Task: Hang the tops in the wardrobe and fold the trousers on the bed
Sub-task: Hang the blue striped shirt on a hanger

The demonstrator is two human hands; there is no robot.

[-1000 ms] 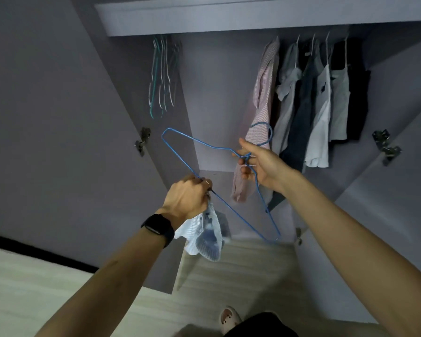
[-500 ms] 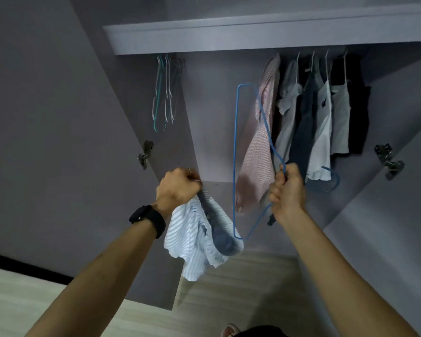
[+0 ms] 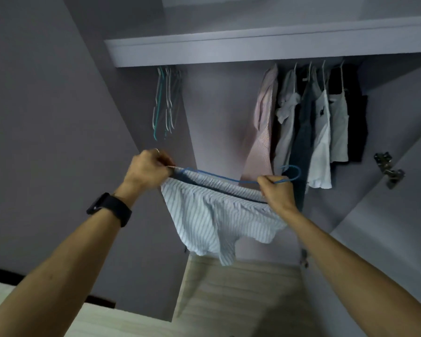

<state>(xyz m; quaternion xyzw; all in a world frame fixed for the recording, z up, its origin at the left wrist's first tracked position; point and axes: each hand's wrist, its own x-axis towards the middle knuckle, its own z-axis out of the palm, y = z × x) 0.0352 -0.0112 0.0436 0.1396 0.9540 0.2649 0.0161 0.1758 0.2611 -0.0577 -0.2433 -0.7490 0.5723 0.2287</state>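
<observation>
While slung on blue hanger, striped top gripped between left hand and right hand.

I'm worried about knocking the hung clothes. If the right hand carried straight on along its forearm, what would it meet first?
Probably the pink striped shirt, hanging leftmost, just beyond the right hand gripping the blue hanger. Depth is unclear; it might instead reach the back panel.

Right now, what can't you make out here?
Head view:
- Clothes rail: hidden behind the shelf front.
- Blue hanger: partly inside the striped top; its fit is unclear.
- Fingertips of left hand and right hand: curled out of sight.
- Black garment: too dark to identify.
- Bed, trousers: outside the frame.
</observation>
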